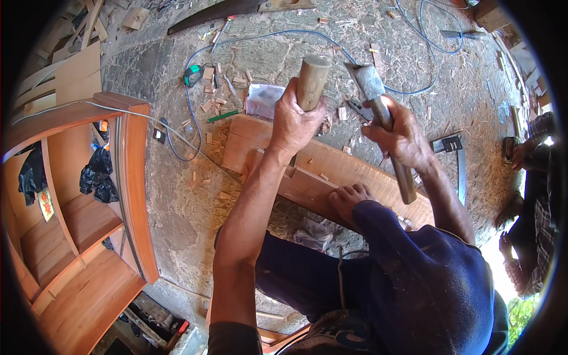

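My left hand is closed around a chisel, its thick round wooden handle pointing up. Most of the blade is hidden behind my wrist, above the wood. In my right hand is a hammer with a wedge-shaped metal head, raised to the right of the chisel. Its wooden handle slants down past my fingers. Below both hands lies a reddish wooden board with notches cut in it, beside a wider plank. My bare foot presses on the wood.
A wooden cabinet stands at the left. On the chip-strewn floor lie a tape measure, green pencil, handsaw, try square and blue cable. Another person is at the right edge.
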`<action>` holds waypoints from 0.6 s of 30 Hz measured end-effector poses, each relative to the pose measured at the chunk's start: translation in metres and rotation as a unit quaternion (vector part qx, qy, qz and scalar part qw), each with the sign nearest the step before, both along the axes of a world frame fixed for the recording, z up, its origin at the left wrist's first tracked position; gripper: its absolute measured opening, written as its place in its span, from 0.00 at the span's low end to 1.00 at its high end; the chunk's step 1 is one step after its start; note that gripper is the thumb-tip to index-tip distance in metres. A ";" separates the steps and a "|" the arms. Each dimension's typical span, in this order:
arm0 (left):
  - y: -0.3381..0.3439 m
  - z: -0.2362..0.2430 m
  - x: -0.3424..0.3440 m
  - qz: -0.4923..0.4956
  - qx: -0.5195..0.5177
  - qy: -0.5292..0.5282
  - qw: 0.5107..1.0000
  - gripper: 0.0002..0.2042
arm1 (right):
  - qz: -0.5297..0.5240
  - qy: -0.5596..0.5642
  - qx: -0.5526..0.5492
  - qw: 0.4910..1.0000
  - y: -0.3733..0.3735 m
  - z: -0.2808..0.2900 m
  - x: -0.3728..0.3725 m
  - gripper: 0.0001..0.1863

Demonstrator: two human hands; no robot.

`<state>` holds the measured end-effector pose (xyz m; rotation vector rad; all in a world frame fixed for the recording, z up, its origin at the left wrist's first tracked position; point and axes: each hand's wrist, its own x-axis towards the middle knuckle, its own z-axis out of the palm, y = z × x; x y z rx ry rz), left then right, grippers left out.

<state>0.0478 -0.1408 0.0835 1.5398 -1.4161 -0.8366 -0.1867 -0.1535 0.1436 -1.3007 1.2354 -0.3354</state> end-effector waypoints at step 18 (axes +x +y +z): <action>-0.014 -0.030 -0.005 -0.024 0.027 -0.017 0.999 0.14 | 0.256 0.118 -0.330 0.901 -0.076 0.019 0.009 0.17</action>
